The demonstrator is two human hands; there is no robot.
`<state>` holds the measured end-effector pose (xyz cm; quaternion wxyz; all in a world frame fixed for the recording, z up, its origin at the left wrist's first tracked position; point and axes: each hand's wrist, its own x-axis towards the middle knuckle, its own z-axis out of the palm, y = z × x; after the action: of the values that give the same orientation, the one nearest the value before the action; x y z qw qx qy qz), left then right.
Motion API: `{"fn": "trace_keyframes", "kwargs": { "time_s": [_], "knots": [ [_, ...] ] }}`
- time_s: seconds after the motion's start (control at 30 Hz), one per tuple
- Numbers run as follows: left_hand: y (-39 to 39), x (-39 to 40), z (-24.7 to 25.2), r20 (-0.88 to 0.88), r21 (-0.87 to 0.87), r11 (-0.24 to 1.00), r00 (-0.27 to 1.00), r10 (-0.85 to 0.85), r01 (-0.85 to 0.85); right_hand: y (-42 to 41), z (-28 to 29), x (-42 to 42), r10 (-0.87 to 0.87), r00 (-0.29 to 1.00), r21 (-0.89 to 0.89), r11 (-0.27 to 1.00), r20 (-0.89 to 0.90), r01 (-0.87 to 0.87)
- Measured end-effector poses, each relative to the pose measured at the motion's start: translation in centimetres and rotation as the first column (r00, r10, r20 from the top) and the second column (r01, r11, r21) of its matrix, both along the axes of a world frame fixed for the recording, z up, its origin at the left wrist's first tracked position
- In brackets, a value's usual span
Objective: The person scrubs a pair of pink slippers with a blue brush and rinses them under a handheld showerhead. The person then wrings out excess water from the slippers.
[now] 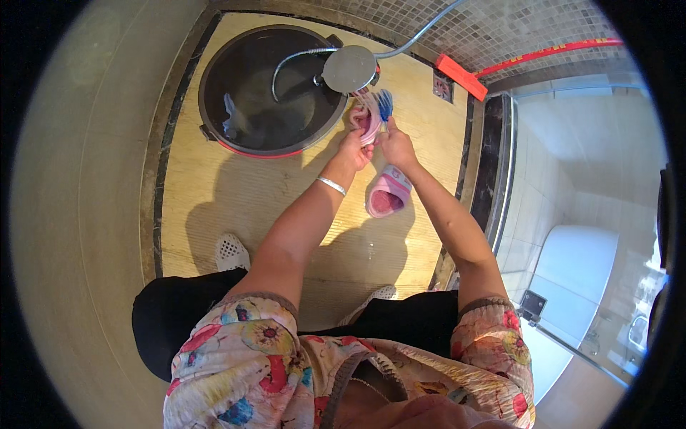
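My left hand [355, 152] grips one end of a pink slide slipper [366, 120], held up beside a large dark tub. In my right hand [397, 145] is a blue scrub brush [385, 104], its head close against the slipper's right side. A round shower head [349, 68] sits at the tub's right rim, and streams of water fall from it onto the slipper. The matching pink slipper [387, 196], with a white patterned strap, lies on the floor below my right wrist.
The dark tub [206, 110] holds water; a pale bluish item [229, 113] is at its left side. A metal hose [420, 33] runs to the tiled wall. By the floor drain [443, 87] rests a red long-handled tool [462, 76]. A glass panel with a hinge [532, 304] stands right.
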<state>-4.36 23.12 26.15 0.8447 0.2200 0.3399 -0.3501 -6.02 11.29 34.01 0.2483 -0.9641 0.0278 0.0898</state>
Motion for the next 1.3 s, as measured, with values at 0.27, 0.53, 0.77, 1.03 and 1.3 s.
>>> {"fn": "trace_keyframes", "kwargs": {
  "time_s": [0.27, 0.53, 0.77, 1.03, 1.3],
  "knots": [
    [0.9, -0.9, -2.0, 0.061, 0.046, 0.997, 0.997, 0.054, -0.057, 5.0, 5.4, -6.4, 0.143, 0.971, -0.141, 0.975, -0.191, -0.172],
    [1.3, -2.2, -0.2, 0.188, 0.142, 0.969, 0.955, -0.229, 0.204, -1.7, 0.5, 3.4, -0.02, 0.981, -0.239, 0.971, -0.19, -0.027],
    [0.4, -1.2, 0.0, 0.142, 0.371, 0.928, 0.985, -0.1, 0.041, 4.6, 6.4, -6.8, 0.192, 0.935, -0.245, 0.931, -0.299, -0.269],
    [-3.8, -1.0, 0.0, 0.265, 0.562, 0.817, 0.964, -0.032, -0.127, 1.1, 3.5, -1.2, 0.019, 0.96, -0.246, 0.965, -0.281, -0.091],
    [-1.4, -0.7, 0.9, 0.218, 0.75, 0.661, 0.951, -0.219, -0.02, 1.7, 4.2, -2.8, 0.132, 0.914, -0.062, 0.984, -0.384, -0.168]
  ]
}}
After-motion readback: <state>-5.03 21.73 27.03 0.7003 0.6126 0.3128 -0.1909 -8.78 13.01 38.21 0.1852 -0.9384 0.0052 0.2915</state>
